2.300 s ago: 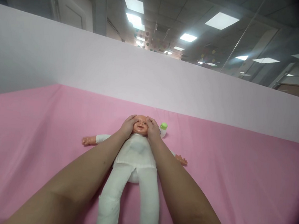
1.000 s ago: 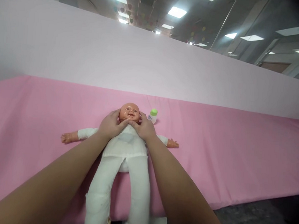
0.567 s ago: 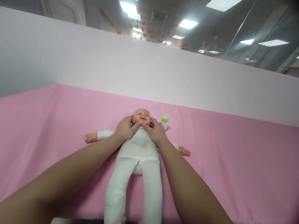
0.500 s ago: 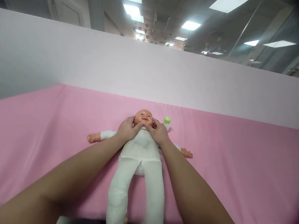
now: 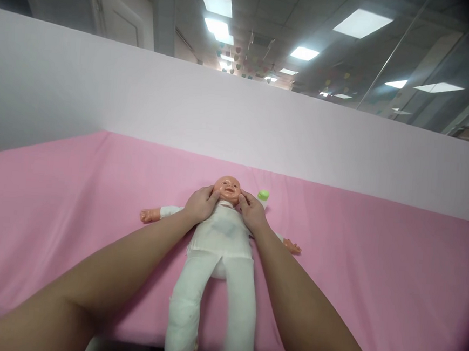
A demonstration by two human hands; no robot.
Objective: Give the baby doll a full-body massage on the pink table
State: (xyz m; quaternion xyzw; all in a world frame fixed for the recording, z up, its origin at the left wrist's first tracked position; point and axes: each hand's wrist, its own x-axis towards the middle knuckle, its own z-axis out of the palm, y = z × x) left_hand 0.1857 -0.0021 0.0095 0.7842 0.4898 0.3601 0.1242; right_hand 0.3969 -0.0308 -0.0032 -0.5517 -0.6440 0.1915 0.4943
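A baby doll (image 5: 224, 234) lies on its back with arms spread, its white cloth body stretching toward me and its plastic head at the far end. My left hand (image 5: 202, 204) is closed against the left side of the doll's head, thumb near the jaw. On the other side, my right hand (image 5: 251, 212) cups the head the same way, its thumb by the cheek. Both sets of fingertips are partly hidden beside the head. Just beyond my right hand stands a small bottle (image 5: 262, 197) with a green cap, its lower part partly covered by that hand.
Pink cloth (image 5: 356, 277) covers the surface under the doll, with folds on both sides. A white padded wall (image 5: 238, 122) rises behind it, with glass above. The near edge shows at the bottom, where the doll's legs reach over it.
Earlier my thumbs were up at the doll's eyes, then came down under its chin. Since half a second ago they have parted outward to the sides of the jaw. The view has shifted slightly.
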